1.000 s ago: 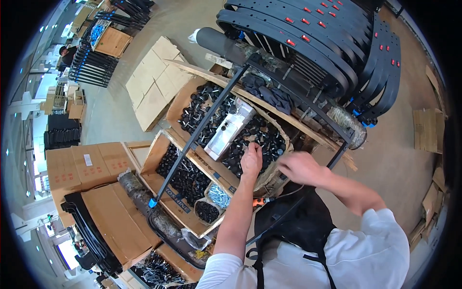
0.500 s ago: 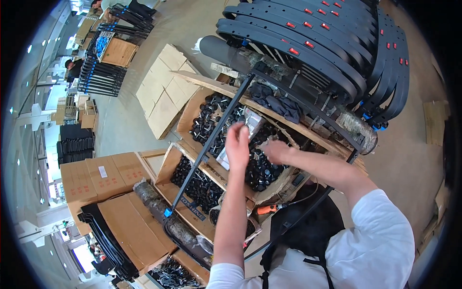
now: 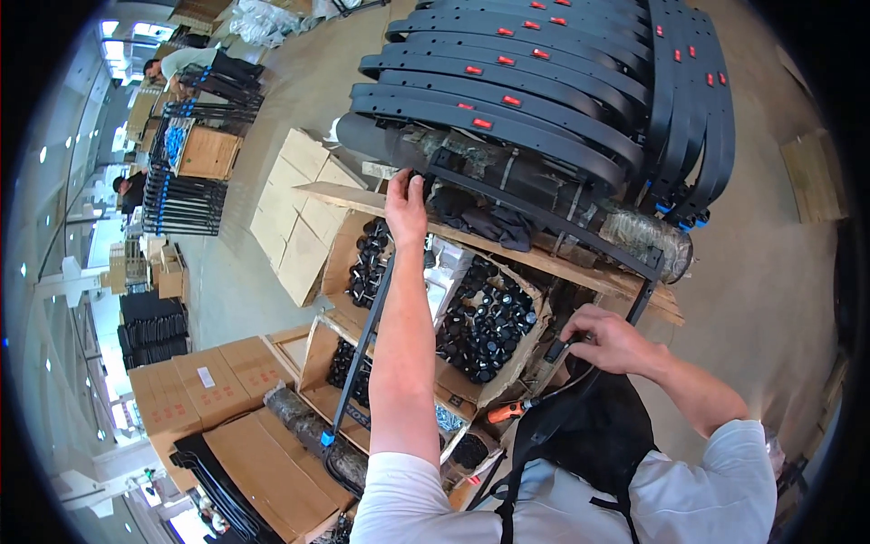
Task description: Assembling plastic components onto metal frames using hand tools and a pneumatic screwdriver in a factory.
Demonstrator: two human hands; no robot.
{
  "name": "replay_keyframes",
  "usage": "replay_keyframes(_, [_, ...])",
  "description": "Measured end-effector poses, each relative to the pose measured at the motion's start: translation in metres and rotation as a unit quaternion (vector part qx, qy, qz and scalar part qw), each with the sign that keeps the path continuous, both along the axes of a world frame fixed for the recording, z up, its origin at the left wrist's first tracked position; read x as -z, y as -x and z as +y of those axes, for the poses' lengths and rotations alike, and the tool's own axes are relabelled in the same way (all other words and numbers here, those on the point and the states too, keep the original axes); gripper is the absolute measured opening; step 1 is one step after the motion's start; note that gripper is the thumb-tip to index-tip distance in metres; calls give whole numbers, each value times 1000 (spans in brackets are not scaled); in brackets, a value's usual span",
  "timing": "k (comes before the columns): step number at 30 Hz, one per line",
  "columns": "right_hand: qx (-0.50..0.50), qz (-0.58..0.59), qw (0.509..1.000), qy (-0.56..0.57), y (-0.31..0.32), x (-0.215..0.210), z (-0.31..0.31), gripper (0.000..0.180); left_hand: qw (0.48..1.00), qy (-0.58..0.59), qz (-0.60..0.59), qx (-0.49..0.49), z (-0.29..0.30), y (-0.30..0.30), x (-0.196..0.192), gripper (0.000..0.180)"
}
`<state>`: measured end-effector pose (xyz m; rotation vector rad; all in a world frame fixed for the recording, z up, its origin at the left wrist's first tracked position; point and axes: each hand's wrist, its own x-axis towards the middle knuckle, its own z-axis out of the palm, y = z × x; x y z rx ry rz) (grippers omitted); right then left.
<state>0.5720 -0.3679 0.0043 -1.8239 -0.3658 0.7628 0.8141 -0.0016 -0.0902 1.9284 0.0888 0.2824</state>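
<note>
A black metal tube frame (image 3: 580, 228) lies in front of me across the open boxes. At its far left corner is my left hand (image 3: 406, 213). Its fingers are closed around a small dark piece at the corner; I cannot make out whether that is a loose part. Beside the right box edge, my right hand (image 3: 609, 341) has thumb and fingers closed on the end of a small black tool-like object (image 3: 555, 349). Below it lies an orange and black hand tool (image 3: 506, 412). Black round-headed screw feet (image 3: 488, 322) fill the box between my arms.
Dark curved metal parts with red pieces (image 3: 507, 100) are stacked beyond the frame. A wooden board (image 3: 344, 195) and dark cloth (image 3: 489, 222) lie along the boxes' far side. Cartons (image 3: 195, 385) stand left. Two people work farther off by racks of black tubes (image 3: 186, 204).
My left hand has moved from above the boxes to the frame's far left corner. My right hand has left the screw feet and come nearer me, to the black object.
</note>
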Motion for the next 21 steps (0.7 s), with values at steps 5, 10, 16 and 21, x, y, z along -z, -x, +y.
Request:
replay_keyframes(5, [55, 0, 998, 36, 9, -8, -28, 23, 999, -30, 32, 21, -14, 3, -3, 35])
replay_keyframes(10, [113, 3, 993, 36, 17, -6, -36, 24, 994, -66, -9, 83, -5, 8, -12, 36])
replay_keyframes(16, [160, -40, 984, 70, 22, -19, -48, 27, 990, -123, 7, 65, -6, 7, -10, 35])
replay_keyframes(21, [205, -92, 952, 209, 17, -21, -68, 30, 997, 25, -22, 67, 1, 3, 6, 44])
